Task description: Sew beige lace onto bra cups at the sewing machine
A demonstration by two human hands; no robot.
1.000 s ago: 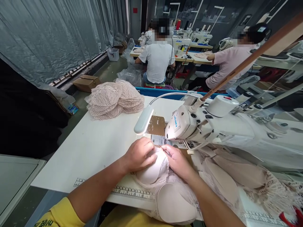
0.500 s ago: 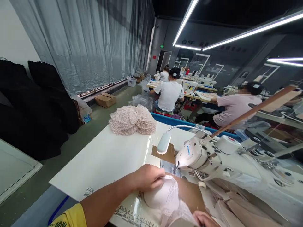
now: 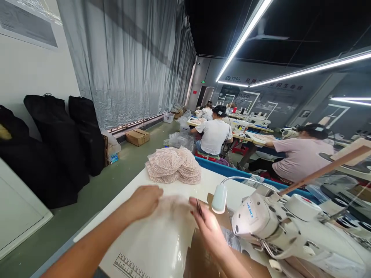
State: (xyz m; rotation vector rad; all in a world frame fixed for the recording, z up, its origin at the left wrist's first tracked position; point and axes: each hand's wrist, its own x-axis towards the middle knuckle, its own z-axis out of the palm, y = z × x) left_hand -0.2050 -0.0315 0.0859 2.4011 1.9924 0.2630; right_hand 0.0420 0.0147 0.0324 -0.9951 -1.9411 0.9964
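My left hand (image 3: 146, 200) is closed at the left end of a pale pinkish fabric piece (image 3: 175, 201), which is smeared by motion over the white table. My right hand (image 3: 209, 224) holds a thin dark metal tool (image 3: 199, 208) between thumb and fingers; its exact kind is unclear. Its fingertips are close to the fabric's right end, and whether they touch it cannot be made out. Just beyond both hands are stacks of pinkish lace pieces (image 3: 174, 164). The white sewing machine (image 3: 261, 220) stands right of my right hand.
A small lamp (image 3: 219, 199) on a bendable neck hangs beside the machine head. Brown board (image 3: 199, 255) lies under my right forearm. Ruler markings (image 3: 130, 266) run along the table's near edge. Beyond the blue table edge, a person in white (image 3: 216, 135) and one in pink (image 3: 304, 154) sit working.
Both hands have moved away from the needle area, up and left toward the lace stacks. The white lace-trimmed cup has left their grasp. The dark tool now shows in my right hand. The view has tilted up.
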